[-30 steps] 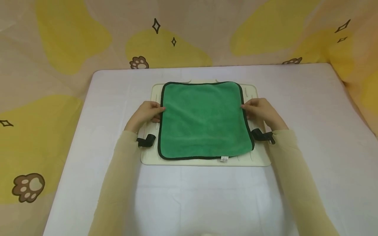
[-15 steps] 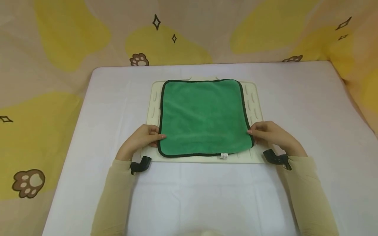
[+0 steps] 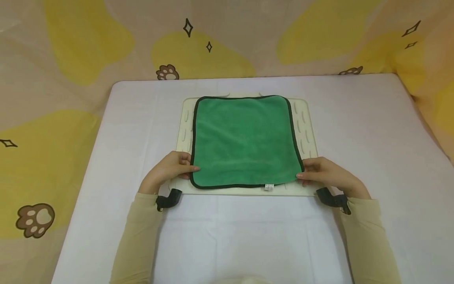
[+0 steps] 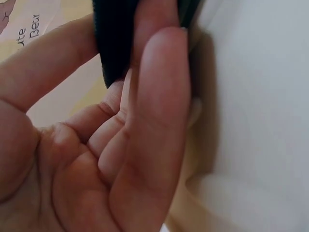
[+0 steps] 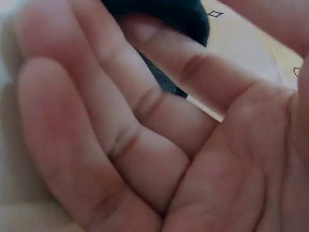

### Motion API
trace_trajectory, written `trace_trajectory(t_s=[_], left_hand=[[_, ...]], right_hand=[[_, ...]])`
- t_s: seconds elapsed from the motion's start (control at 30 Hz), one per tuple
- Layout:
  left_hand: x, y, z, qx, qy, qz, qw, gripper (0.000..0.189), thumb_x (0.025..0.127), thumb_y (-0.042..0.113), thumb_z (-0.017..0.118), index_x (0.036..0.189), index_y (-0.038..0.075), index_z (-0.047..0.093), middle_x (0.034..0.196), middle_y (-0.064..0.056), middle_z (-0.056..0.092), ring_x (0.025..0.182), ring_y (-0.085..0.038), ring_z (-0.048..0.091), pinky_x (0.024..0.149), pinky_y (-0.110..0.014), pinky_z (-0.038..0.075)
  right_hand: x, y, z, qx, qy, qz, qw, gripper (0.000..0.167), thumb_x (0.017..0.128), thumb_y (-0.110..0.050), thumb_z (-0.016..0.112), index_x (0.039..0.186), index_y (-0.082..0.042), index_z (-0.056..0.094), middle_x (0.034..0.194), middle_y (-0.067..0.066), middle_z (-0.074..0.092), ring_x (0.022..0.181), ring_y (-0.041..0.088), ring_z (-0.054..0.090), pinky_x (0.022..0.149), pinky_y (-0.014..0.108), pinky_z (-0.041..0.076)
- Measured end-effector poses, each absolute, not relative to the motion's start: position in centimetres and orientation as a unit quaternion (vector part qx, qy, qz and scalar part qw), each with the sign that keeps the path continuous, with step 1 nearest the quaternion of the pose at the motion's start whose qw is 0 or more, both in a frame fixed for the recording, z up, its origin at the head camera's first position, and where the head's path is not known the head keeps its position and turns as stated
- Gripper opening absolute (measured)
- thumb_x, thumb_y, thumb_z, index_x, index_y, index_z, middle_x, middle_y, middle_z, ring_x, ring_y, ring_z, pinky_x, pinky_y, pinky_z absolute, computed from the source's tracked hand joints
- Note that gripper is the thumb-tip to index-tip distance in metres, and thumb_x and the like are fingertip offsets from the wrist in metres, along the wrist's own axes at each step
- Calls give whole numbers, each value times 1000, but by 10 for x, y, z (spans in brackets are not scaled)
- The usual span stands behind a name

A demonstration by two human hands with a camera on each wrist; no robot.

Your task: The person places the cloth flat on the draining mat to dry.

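Note:
A green cloth [image 3: 244,138] with a black border is spread flat over a cream ridged board [image 3: 183,126]. My left hand [image 3: 168,167] pinches its left edge a little above the near left corner, thumb on top and fingers underneath. At the near right corner, my right hand [image 3: 328,173] holds the cloth between thumb and fingers, hiding that corner. The left wrist view shows the dark border [image 4: 113,38] between thumb and fingers. In the right wrist view, the dark edge [image 5: 178,19] passes over the forefinger, with the other fingers curled below.
The board's rim and ridges show on both sides of the cloth and along its front. A small white label [image 3: 269,187] sticks out at the cloth's near edge. A white-covered table [image 3: 227,236] lies beneath, with a patterned yellow-beige curtain [image 3: 227,39] behind and at the sides.
Both hands have slid along the cloth's side edges toward the person. In the last half second the right hand moved farther, to the near right corner. The cloth has stayed in place.

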State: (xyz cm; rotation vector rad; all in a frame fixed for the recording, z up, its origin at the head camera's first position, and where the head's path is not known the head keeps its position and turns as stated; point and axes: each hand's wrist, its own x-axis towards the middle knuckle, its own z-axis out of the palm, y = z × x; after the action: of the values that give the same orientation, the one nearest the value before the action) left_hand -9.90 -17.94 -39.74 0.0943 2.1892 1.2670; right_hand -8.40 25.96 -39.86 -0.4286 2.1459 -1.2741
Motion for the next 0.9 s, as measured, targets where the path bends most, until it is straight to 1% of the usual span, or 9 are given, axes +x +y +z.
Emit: trace_trajectory(t_s=[0.1,0.2,0.3,0.4,0.5,0.63,0.7,0.77,0.9], left_hand=[[-99,-180,-398,39,824,479,301,33,87,12,69,71,7,40,59,4,37,59,-13,54,65,-26,54],[-98,-181,-398,40,822,480,303,33,86,12,69,71,7,39,59,3,37,59,-14,54,65,-27,54],[-98,-182,-398,44,819,485,305,34,86,11,69,71,7,39,59,3,37,59,-13,53,66,-27,55],[-98,-184,-397,47,814,491,307,35,86,9,69,70,7,38,60,2,36,58,-13,52,65,-28,55],[-98,-185,-396,51,811,494,310,36,86,8,69,70,7,37,60,2,36,57,-13,53,65,-28,55],[-97,-187,-395,54,806,498,315,37,85,6,69,69,6,36,60,2,35,57,-12,53,64,-28,56],[-97,-187,-394,55,802,502,319,38,85,5,68,68,7,34,60,2,33,56,-12,52,64,-28,56],[-97,-187,-394,56,799,503,323,38,85,5,69,68,7,34,60,2,33,56,-11,52,63,-27,55],[-96,-188,-394,59,797,502,331,37,84,4,69,69,6,36,60,2,36,56,-12,55,61,-26,55]], right_hand=[[-83,258,-400,-170,789,-497,319,18,93,-11,61,87,6,59,74,9,67,67,18,64,62,25,51],[-82,257,-400,-172,782,-504,323,19,93,-10,60,84,7,61,74,10,68,67,18,65,61,25,52],[-81,256,-400,-170,774,-511,332,21,93,-10,59,81,8,61,76,11,69,69,19,67,63,27,54],[-80,256,-398,-164,760,-521,351,25,93,-9,59,77,10,57,78,14,69,72,20,68,66,29,56],[-78,256,-397,-156,751,-527,367,34,93,-9,59,70,12,47,75,14,67,72,19,68,66,31,57],[-78,255,-396,-154,746,-529,375,45,92,-9,61,65,10,30,62,4,58,70,19,67,65,31,57],[-77,256,-396,-158,743,-530,379,47,91,-8,61,65,9,26,59,-1,52,70,20,68,65,32,57],[-77,256,-397,-162,739,-529,383,48,91,-7,61,66,9,24,57,-5,48,70,21,68,65,33,57],[-77,256,-399,-170,738,-526,388,48,91,-6,61,67,10,23,57,-6,48,67,21,67,65,33,57]])
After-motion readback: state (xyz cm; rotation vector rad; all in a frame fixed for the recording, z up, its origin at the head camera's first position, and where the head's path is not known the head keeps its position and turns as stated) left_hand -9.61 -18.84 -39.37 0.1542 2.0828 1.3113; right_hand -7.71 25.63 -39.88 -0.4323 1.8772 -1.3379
